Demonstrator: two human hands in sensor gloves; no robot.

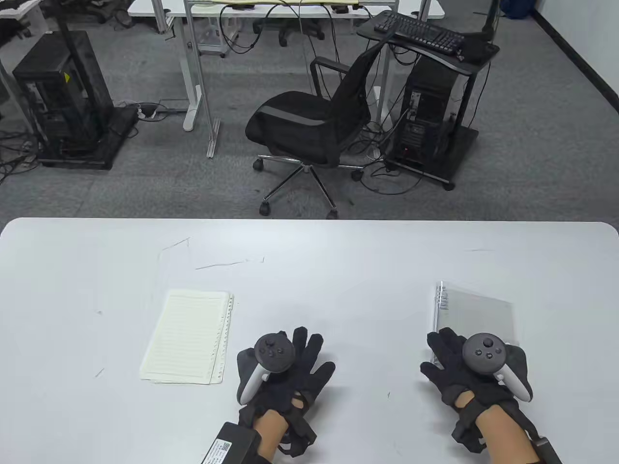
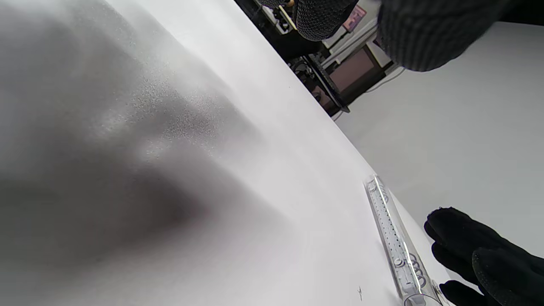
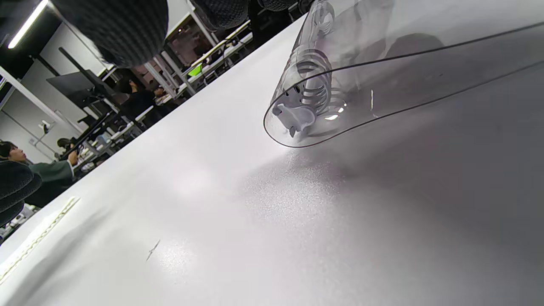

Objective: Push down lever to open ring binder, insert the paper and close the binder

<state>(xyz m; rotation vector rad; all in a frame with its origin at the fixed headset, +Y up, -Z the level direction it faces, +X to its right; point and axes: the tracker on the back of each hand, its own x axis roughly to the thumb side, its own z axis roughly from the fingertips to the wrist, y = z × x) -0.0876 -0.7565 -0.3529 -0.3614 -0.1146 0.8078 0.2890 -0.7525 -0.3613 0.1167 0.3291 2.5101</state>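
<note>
A clear plastic ring binder point(image 1: 476, 311) lies shut on the right of the white table point(image 1: 338, 270), spine to the left. My right hand point(image 1: 447, 353) lies flat at its near end, straight fingers over the near-left corner. In the right wrist view the white lever point(image 3: 293, 117) and metal rings point(image 3: 314, 80) show through the clear cover point(image 3: 425, 55). A stack of lined, punched paper point(image 1: 186, 336) lies on the left. My left hand point(image 1: 302, 353) rests flat on the table just right of the paper, fingers spread, holding nothing. The left wrist view shows the binder's spine point(image 2: 393, 242) and the right glove point(image 2: 480, 255).
The table's far edge point(image 1: 309, 220) runs across the middle of the table view. Beyond it stand a black office chair point(image 1: 314, 125), computer towers and desks on grey carpet. People sit at desks far off in the right wrist view point(image 3: 46, 174).
</note>
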